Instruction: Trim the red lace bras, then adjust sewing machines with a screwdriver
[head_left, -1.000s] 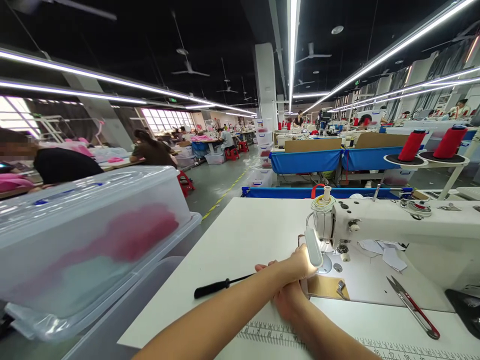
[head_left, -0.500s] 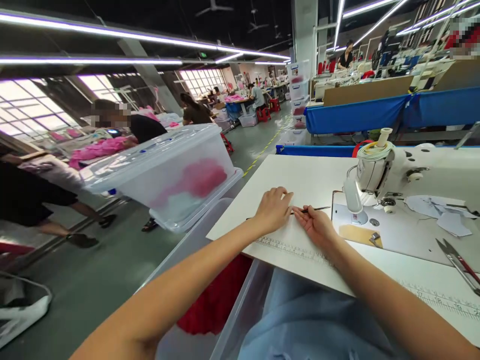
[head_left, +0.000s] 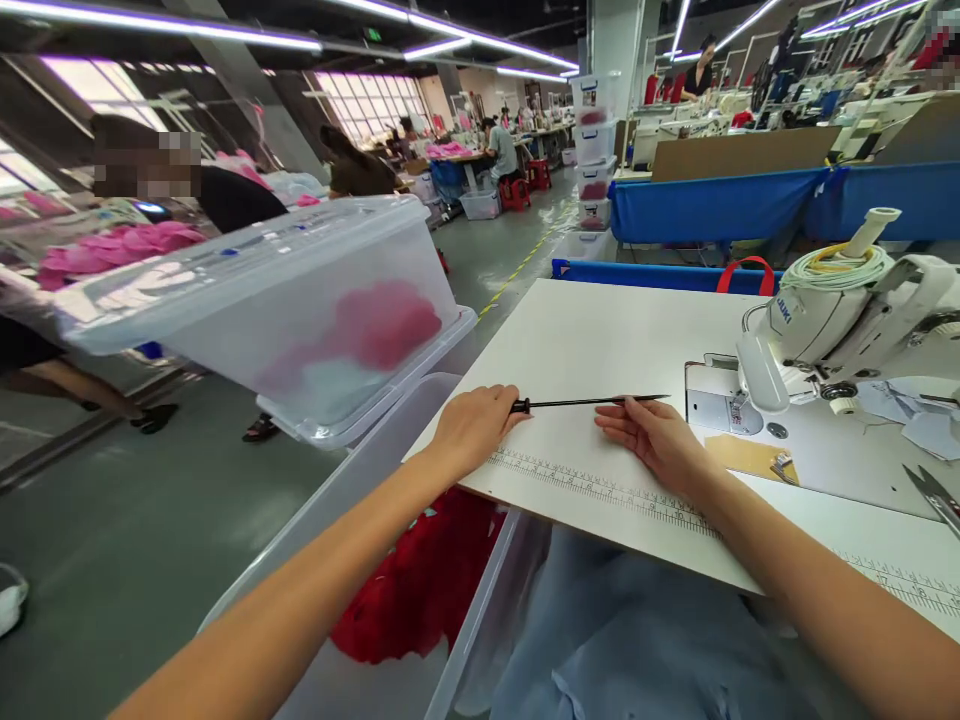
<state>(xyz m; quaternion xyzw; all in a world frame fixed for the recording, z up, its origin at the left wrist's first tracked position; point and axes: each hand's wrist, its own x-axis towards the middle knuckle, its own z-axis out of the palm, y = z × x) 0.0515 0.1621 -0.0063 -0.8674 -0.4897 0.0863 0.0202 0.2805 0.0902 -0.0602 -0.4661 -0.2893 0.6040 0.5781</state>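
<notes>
A long, thin black rod-like piece (head_left: 564, 403) stretches between my hands, just over the white sewing table (head_left: 585, 330). My left hand (head_left: 478, 425) is closed on its thicker, knobbed left end. Toward the tapered right end, my right hand (head_left: 654, 430) pinches it between thumb and index finger, the other fingers extended loosely below. What exactly the piece is, I cannot tell. To the right of my right hand is the sewing machine (head_left: 832, 310), a coil of pale cord (head_left: 836, 268) on its top. A printed ruler scale (head_left: 600, 488) runs along the table's front edge.
Left of the table, a lidded clear bin (head_left: 330, 330) with pink material rests tilted on an open bin (head_left: 259, 570) containing red fabric (head_left: 420, 590). Scissors (head_left: 934, 495) and pale scraps (head_left: 930, 432) lie at the right. A person (head_left: 232, 195) is beyond the bins.
My hands have moved apart, the left one to the left and the right one slightly right, so more of the black piece shows between them. The view has shifted and the machine appears turned.
</notes>
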